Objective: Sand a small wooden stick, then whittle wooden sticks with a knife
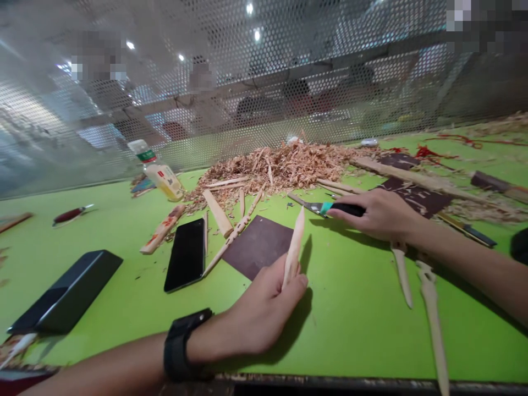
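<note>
My left hand (264, 308), with a dark watch (181, 344) on its wrist, is closed around a pale carved wooden stick (294, 247) whose pointed end tilts up. To the right, my right hand (375, 214) grips a utility knife (346, 209) with a black and green handle; its blade end points left over the green table. Below the left hand's stick and to its left lies a dark sheet of sandpaper (262, 242). Two carved wooden pieces, a short one (402, 275) and a long one (432, 319), lie below my right forearm.
A heap of wood shavings (284, 162) lies against the perforated metal screen (264, 88). Left of the sandpaper are a phone (185, 256), a notched stick (235, 231) and a tilted bottle (159, 173). A dark box-like object (68, 291) stands at the left; a folding knife (72, 214) lies beyond it.
</note>
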{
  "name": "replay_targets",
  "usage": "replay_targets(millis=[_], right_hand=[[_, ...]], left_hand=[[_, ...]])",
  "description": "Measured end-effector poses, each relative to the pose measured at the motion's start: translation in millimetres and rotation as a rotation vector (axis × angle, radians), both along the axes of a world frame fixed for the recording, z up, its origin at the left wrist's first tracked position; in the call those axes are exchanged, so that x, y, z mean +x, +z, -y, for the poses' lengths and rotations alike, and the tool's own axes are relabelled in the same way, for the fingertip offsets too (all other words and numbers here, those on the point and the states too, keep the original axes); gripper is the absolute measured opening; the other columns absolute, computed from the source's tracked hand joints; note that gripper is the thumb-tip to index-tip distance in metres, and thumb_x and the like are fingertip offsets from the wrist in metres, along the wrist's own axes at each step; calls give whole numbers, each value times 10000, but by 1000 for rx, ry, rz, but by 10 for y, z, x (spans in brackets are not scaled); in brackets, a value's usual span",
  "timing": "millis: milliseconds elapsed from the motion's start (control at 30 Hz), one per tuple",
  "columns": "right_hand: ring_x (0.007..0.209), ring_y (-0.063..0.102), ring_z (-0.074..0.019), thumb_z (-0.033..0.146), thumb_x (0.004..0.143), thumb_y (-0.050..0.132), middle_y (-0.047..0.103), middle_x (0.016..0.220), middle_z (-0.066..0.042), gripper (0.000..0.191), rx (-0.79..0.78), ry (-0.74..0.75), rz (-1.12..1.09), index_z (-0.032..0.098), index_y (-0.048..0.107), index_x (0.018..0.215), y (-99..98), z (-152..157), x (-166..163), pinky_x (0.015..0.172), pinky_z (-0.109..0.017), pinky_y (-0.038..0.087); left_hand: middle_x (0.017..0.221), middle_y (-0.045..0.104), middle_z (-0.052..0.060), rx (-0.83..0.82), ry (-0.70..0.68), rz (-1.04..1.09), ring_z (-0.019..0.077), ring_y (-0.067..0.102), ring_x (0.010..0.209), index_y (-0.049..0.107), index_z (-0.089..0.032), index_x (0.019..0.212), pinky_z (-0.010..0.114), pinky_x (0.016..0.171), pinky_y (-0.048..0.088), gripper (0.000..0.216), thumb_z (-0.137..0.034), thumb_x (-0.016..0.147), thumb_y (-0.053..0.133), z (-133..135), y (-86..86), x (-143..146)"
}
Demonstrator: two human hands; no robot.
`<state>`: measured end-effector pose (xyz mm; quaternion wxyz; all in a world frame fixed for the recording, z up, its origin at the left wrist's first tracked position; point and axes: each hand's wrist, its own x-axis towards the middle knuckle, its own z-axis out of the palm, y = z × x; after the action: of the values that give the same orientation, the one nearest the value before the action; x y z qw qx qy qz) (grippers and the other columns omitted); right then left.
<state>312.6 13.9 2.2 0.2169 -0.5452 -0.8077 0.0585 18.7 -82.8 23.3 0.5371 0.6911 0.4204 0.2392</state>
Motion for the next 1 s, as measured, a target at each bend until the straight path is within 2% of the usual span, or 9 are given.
replay_targets(millis=[100,233,333,500,700,833,933,1000], right_hand=[[613,633,-187,753,1011,459,808,869,-86,662,0,9,-43,224,845,1106,28,33,-57,562,-309,382],[570,603,-175,752,1014,450,762,745,-57,654,-89,152,-71,214,822,1029,74,163,-236,546,-308,359],[606,626,-183,733,1026,454,768,774,-59,632,-138,221,-64,209,808,1034,77,236,-326,563,-303,376],[669,658,-194,684,1040,491,794,843,-70,574,-116,191,-128,203,804,1031,51,276,-380,617,-307,421],[698,667,-206,702,1042,458,799,903,-88,623,-155,111,-261,192,807,1114,24,271,-393,612,-310,439],[586,607,-170,689,1037,489,757,756,-53,593,-243,270,-220,191,812,1032,57,332,-439,558,-293,389],[597,610,-156,625,1031,567,766,760,-35,488,-286,436,-166,208,820,1022,98,392,-485,575,-283,384],[616,625,-158,594,1031,588,783,781,-35,447,-260,482,-150,217,828,1027,117,406,-491,588,-284,381]], left_hand=[[728,392,-44,-66,46,54,132,370,670,457,-223,822,266,594,318,383,-517,1038,575,-55,-53,-5],[692,370,-68,-200,77,173,99,340,593,451,-227,852,248,530,267,412,-568,1018,613,-100,-183,-17],[672,352,-85,-300,124,251,82,310,549,451,-233,900,242,486,222,401,-577,1019,620,-90,-244,-15],[633,304,-106,-411,168,352,69,265,490,421,-249,906,251,438,149,438,-604,985,665,-69,-234,22],[618,309,-104,-390,203,331,80,249,496,401,-253,883,246,452,158,384,-535,1021,622,-70,-212,23],[703,445,-61,-228,140,233,102,384,604,517,-227,922,224,544,313,314,-500,1018,639,-92,-210,-4],[913,594,13,-103,123,215,157,520,833,624,-205,1057,264,757,458,291,-495,1033,611,-102,-193,-1],[1037,629,46,-80,121,217,197,543,978,641,-203,1133,310,887,478,315,-500,1052,570,-99,-184,7]])
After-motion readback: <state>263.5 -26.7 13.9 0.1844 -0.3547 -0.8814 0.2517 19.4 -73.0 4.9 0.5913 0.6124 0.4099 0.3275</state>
